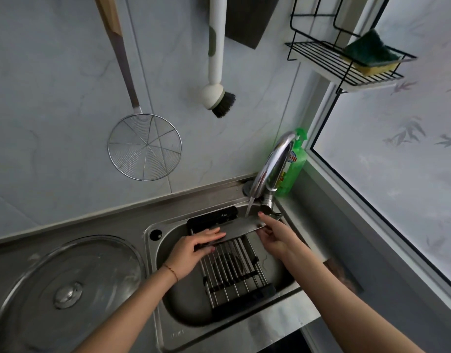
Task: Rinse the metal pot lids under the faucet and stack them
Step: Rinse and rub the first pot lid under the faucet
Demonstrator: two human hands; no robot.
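The head camera looks down on a steel sink set in a counter, with a tiled wall behind and a window to the right. Water runs from the curved faucet onto a metal lid held edge-on over the sink, above a slatted drying rack that spans the basin. The left hand lies against the lid's left part with fingers fairly straight, seeming to press or steady it rather than clasp it. The right hand holds the lid's right end, one finger over the top edge and the others curled beneath it. The stream lands near the lid's right half.

On the counter to the left of the sink a large glass lid with a metal knob lies flat, well apart from the hands; nothing rests on it. Whether it has been rinsed cannot be told.

On the wall hang a wire skimmer and a dish brush. A green soap bottle stands behind the faucet, and a sponge sits on a wire shelf.

By my reading the work is in the rinsing step on one lid. No stack of metal lids shows anywhere, so stacking, and perhaps more rinsing, seems left to do.
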